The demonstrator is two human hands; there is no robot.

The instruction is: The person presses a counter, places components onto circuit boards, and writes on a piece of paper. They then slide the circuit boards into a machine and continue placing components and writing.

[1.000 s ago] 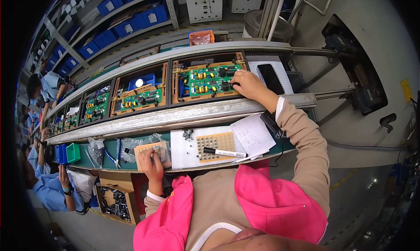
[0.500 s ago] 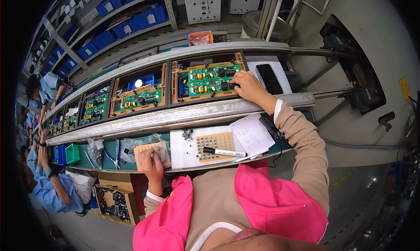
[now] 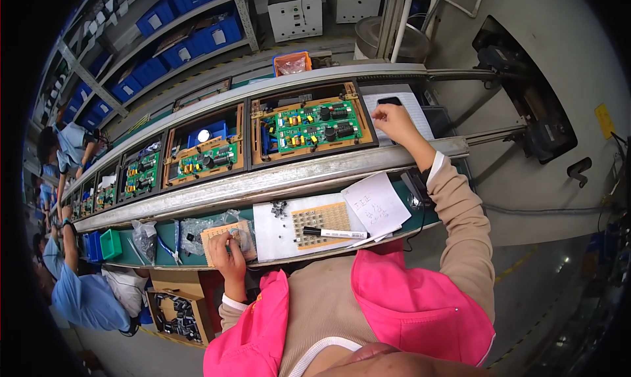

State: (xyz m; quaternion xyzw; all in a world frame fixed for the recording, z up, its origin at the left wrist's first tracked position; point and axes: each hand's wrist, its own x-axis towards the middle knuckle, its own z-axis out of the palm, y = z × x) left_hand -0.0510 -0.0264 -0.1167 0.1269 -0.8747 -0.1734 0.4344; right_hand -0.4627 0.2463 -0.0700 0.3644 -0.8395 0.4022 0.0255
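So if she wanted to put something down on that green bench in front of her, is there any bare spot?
Little. A green strip shows between the plastic bags and the perforated tray under her left hand. The middle is covered: white sheet, marker, paper note. Beyond, bare metal rail runs before the circuit board by her right hand.

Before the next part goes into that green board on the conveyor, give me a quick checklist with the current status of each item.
1. Green circuit board seated in its wooden carrier: ok.
2. Right hand at the board's right edge: ok.
3. Part held in right hand: cannot tell.
4. Left hand on the tan parts tray: ok.
5. Black marker lies on the perforated tan sheet, away from both hands: ok.
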